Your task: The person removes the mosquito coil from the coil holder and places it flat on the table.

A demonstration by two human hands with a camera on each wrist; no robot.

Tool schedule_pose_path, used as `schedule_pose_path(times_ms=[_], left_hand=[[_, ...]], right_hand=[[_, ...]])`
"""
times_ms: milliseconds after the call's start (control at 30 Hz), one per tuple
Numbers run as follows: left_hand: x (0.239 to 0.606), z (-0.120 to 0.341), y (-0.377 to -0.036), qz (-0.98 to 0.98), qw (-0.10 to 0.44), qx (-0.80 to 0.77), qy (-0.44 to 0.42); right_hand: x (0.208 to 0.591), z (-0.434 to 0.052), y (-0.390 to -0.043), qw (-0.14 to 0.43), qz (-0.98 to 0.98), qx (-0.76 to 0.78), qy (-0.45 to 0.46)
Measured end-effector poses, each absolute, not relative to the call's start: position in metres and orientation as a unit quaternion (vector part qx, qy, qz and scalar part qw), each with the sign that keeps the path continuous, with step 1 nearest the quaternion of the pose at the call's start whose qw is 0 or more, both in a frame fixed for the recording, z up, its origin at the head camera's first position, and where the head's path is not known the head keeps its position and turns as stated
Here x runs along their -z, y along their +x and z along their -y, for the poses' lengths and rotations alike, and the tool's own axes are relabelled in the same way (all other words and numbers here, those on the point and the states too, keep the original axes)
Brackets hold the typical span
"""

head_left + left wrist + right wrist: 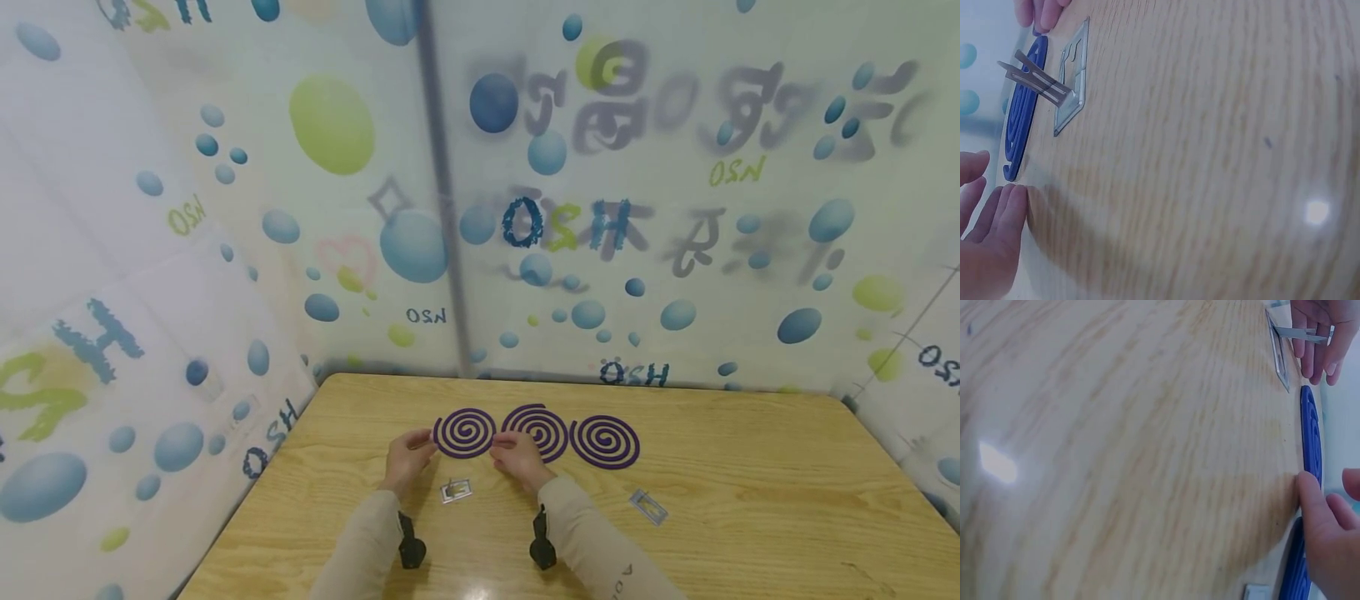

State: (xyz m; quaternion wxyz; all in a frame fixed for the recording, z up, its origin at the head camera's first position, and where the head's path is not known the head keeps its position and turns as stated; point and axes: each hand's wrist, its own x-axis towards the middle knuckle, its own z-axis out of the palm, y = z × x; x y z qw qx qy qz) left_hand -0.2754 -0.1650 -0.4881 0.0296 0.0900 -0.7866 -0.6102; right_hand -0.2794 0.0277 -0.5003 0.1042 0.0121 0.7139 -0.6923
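Head view shows the left coil [464, 432] flat on the table [750, 500] between both hands, left hand [408, 458] at its left edge, right hand [516, 457] at its right, fingers relaxed and touching rather than gripping, stand [456, 490] just behind.
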Motion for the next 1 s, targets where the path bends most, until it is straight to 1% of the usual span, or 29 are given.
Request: schedule_pose_path(times_ms=[233,400,633,767,867,1000], left_hand=[[0.481,0.166,-0.276,0.787,0.018,0.611,0.080],[0.469,0.163,-0.278,0.773,0.019,0.631,0.053],[0.457,0.159,-0.281,0.776,0.027,0.630,0.020],[0.452,0.153,-0.281,0.777,0.021,0.629,-0.002],[0.448,0.146,-0.279,0.780,0.008,0.626,-0.017],[0.445,0.134,-0.274,0.798,0.012,0.601,-0.038]], right_hand=[[0.491,-0.034,-0.279,0.119,-0.709,0.695,-0.008],[0.475,-0.039,-0.281,0.116,-0.720,0.683,-0.043],[0.450,-0.050,-0.285,0.120,-0.734,0.666,-0.057],[0.439,-0.061,-0.284,0.119,-0.747,0.648,-0.085],[0.433,-0.070,-0.281,0.112,-0.747,0.646,-0.107],[0.427,-0.077,-0.277,0.085,-0.735,0.661,-0.129]])
